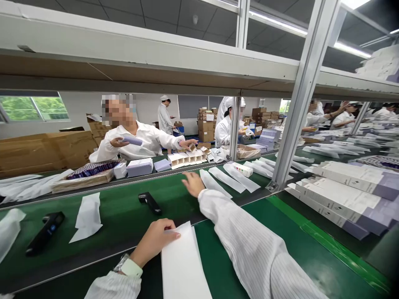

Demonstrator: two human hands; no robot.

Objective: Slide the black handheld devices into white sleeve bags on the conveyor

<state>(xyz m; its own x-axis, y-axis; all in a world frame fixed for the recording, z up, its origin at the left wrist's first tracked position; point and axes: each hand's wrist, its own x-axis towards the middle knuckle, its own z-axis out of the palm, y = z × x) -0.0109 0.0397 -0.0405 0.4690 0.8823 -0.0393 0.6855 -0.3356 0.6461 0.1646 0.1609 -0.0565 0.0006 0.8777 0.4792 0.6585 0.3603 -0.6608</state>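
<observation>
My left hand [155, 243] is closed on the top corner of a small stack of flat white sleeves [183, 265] at the bottom middle, with the thumb lying on top. My right hand [193, 184] reaches out over the green belt with its fingers apart and nothing in them. Just right of it lies a thin white sleeve [214, 183], followed by further white sleeves [227, 179] along the belt. A black handheld device [150, 202] rests on the belt between my two hands.
Another black handheld device [45, 233] and a loose white sleeve [87, 216] lie on the belt to the left. A metal post [301, 95] rises right of my right arm, beside stacked white and lilac boxes [339, 203]. Across the belt, a co-worker [137, 139] handles small boxes.
</observation>
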